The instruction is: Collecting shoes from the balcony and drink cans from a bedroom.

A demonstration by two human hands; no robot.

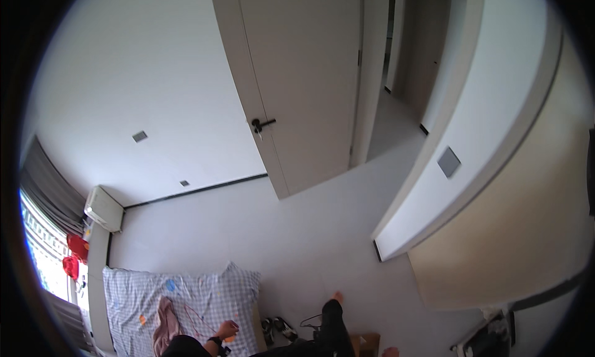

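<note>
My left hand (227, 329), a black band on its wrist, hovers over or rests at the near edge of a checked bed cover (211, 289). Its fingers look loosely curled; whatever they may hold is too small to make out. A thin reddish cord (192, 315) runs across the cover toward this hand. Left of it lies a crumpled pinkish-brown cloth (166, 326). At the lower edge, beside a brown wooden box-like piece (365, 343), only a bit of what seems my right hand (390, 352) shows, its fingers hidden. My bare foot (338, 297) and dark trouser leg extend forward.
Dark shoes (284, 328) with white trim stand by the bed. A grey door (304, 84) with a black handle opens beside a hallway. A white wall end (427, 196) juts out at the right. A dark bulky item (489, 335) stands lower right. Red decorations (71, 267) hang by the window.
</note>
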